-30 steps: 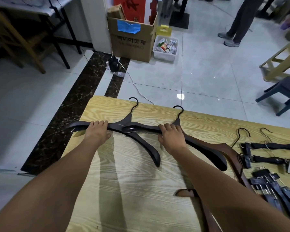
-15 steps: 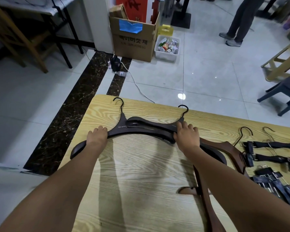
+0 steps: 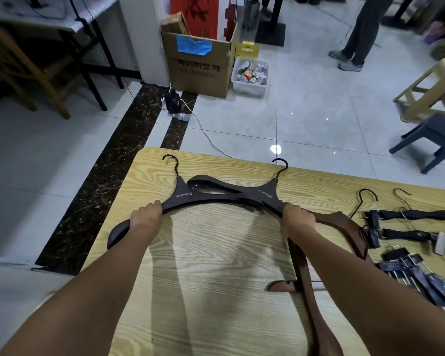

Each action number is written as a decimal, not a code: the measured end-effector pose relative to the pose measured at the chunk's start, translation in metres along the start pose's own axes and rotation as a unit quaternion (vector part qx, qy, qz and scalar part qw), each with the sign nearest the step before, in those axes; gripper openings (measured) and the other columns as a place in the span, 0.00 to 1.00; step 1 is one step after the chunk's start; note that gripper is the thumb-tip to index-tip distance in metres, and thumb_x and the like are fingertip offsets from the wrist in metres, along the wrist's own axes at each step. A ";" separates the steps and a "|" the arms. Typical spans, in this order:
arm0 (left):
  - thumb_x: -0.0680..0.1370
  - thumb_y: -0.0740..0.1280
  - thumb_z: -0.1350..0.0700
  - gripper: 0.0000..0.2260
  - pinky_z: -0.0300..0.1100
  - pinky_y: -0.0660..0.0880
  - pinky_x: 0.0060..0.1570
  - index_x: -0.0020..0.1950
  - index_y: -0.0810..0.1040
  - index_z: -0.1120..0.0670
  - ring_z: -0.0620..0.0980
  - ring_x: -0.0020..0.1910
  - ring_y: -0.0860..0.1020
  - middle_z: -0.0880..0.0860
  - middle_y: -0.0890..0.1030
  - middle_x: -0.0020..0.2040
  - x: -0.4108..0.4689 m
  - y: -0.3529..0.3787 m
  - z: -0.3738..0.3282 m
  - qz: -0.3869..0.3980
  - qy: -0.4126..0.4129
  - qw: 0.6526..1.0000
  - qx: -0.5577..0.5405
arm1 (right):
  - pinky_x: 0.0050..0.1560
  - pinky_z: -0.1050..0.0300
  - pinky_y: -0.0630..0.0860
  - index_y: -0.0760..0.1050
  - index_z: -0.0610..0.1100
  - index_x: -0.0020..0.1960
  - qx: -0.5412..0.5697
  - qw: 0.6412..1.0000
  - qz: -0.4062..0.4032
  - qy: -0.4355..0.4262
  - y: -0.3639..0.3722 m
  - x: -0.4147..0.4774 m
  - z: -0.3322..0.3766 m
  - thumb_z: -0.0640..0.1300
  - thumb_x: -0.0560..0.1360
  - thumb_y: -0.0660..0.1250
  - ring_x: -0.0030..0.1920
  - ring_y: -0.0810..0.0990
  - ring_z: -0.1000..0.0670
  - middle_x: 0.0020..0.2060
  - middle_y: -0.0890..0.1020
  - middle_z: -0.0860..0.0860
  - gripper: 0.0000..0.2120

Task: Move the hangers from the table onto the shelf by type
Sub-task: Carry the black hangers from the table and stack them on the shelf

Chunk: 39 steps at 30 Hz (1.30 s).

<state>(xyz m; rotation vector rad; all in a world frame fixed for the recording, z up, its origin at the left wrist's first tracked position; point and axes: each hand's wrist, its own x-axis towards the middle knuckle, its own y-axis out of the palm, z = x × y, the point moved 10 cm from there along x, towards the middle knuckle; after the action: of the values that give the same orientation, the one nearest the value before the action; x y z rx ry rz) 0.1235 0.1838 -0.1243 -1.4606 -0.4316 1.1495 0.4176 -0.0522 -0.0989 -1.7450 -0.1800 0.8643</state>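
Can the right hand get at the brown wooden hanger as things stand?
Probably not yet. The right hand is curled round the right dark hanger, so it is occupied. The brown hanger lies just beside it, its near arm uncovered, so it looks reachable once the hand lets go.

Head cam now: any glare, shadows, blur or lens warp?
Head view: glare spot on the floor beyond the table; arm shadows streak it; top-right corner blurred; table's far edge bows, wide-angle warp; left hand, right hand and dark hangers sharp.
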 end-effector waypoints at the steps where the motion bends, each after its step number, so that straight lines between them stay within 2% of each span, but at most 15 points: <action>1: 0.80 0.58 0.62 0.10 0.46 0.73 0.48 0.60 0.67 0.57 0.56 0.54 0.78 0.55 0.77 0.56 -0.002 -0.001 0.000 -0.001 0.000 1.000 0.001 | 0.44 0.55 0.69 0.70 0.40 0.63 0.008 1.000 0.009 0.002 0.000 0.000 0.001 0.38 0.77 0.62 0.56 0.78 0.44 0.56 0.78 0.46 0.14; 5: 0.80 0.58 0.62 0.11 0.45 0.72 0.46 0.62 0.67 0.57 0.56 0.54 0.78 0.55 0.78 0.56 -0.010 -0.003 0.004 0.001 -0.009 1.000 -0.007 | 0.45 0.55 0.69 0.69 0.39 0.65 0.027 0.999 0.018 0.012 -0.007 -0.004 -0.001 0.41 0.79 0.62 0.58 0.78 0.44 0.58 0.77 0.45 0.15; 10: 0.79 0.61 0.58 0.12 0.44 0.69 0.44 0.62 0.65 0.56 0.55 0.53 0.79 0.54 0.78 0.54 -0.026 -0.012 0.013 -0.013 -0.011 1.000 -0.003 | 0.45 0.54 0.70 0.66 0.37 0.64 0.068 0.997 -0.035 0.024 -0.038 -0.014 -0.018 0.40 0.79 0.63 0.58 0.78 0.42 0.58 0.77 0.43 0.16; 12: 0.79 0.62 0.55 0.13 0.44 0.68 0.42 0.62 0.65 0.55 0.55 0.52 0.79 0.53 0.78 0.53 -0.034 -0.019 0.014 -0.020 -0.002 1.000 0.003 | 0.45 0.55 0.71 0.67 0.37 0.63 0.106 0.993 -0.049 0.026 -0.052 -0.020 -0.025 0.46 0.78 0.66 0.57 0.79 0.43 0.57 0.78 0.44 0.18; 15: 0.79 0.62 0.52 0.11 0.43 0.68 0.39 0.59 0.66 0.53 0.54 0.46 0.78 0.51 0.77 0.46 -0.048 -0.034 0.012 -0.036 0.007 0.999 0.007 | 0.41 0.56 0.70 0.68 0.38 0.59 0.138 0.989 -0.054 0.013 -0.072 -0.031 -0.028 0.59 0.73 0.70 0.54 0.79 0.43 0.51 0.78 0.46 0.28; 18: 0.79 0.62 0.50 0.09 0.44 0.69 0.37 0.56 0.69 0.52 0.54 0.43 0.77 0.50 0.73 0.40 -0.067 -0.052 0.006 -0.049 0.011 0.999 -0.010 | 0.41 0.56 0.68 0.72 0.40 0.60 0.133 0.988 -0.080 -0.018 -0.094 -0.046 -0.024 0.50 0.76 0.67 0.53 0.79 0.42 0.47 0.76 0.46 0.18; 21: 0.78 0.63 0.48 0.09 0.44 0.69 0.39 0.54 0.72 0.51 0.54 0.46 0.79 0.50 0.77 0.44 -0.088 -0.074 0.004 -0.083 0.003 0.996 -0.044 | 0.41 0.56 0.68 0.73 0.41 0.57 0.126 0.982 -0.129 -0.051 -0.122 -0.064 -0.021 0.46 0.78 0.64 0.50 0.79 0.43 0.49 0.78 0.45 0.11; 27: 0.76 0.63 0.45 0.10 0.43 0.69 0.40 0.53 0.74 0.49 0.53 0.47 0.80 0.50 0.80 0.47 -0.144 -0.122 -0.002 -0.156 -0.028 0.986 -0.050 | 0.42 0.56 0.69 0.73 0.42 0.54 0.152 0.961 -0.185 -0.136 -0.182 -0.106 -0.023 0.47 0.76 0.64 0.48 0.78 0.42 0.48 0.79 0.45 0.10; 31: 0.76 0.62 0.45 0.11 0.43 0.72 0.42 0.53 0.74 0.49 0.53 0.48 0.80 0.50 0.81 0.47 -0.189 -0.147 0.002 -0.181 -0.069 0.980 -0.044 | 0.40 0.56 0.73 0.75 0.42 0.52 0.168 0.948 -0.187 -0.194 -0.214 -0.137 -0.028 0.45 0.75 0.65 0.42 0.79 0.43 0.44 0.80 0.46 0.09; 34: 0.75 0.63 0.45 0.11 0.43 0.72 0.42 0.53 0.74 0.48 0.53 0.49 0.80 0.49 0.81 0.49 -0.224 -0.161 0.008 -0.197 -0.106 0.973 -0.050 | 0.43 0.54 0.77 0.75 0.43 0.52 0.174 0.938 -0.185 -0.237 -0.231 -0.161 -0.030 0.45 0.75 0.66 0.43 0.82 0.42 0.44 0.82 0.45 0.09; 39: 0.75 0.64 0.44 0.11 0.43 0.73 0.45 0.53 0.75 0.48 0.53 0.51 0.80 0.49 0.81 0.51 -0.281 -0.174 0.011 -0.214 -0.161 0.962 -0.055 | 0.45 0.52 0.80 0.76 0.42 0.54 0.183 0.918 -0.186 -0.300 -0.247 -0.202 -0.029 0.45 0.75 0.66 0.44 0.83 0.42 0.45 0.82 0.44 0.10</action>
<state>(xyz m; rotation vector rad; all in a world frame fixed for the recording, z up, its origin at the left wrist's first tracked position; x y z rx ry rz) 0.0471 0.0105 0.1472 -1.1923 -1.0018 1.0198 0.3640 -0.0906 0.2152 -1.0111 -0.6897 1.0453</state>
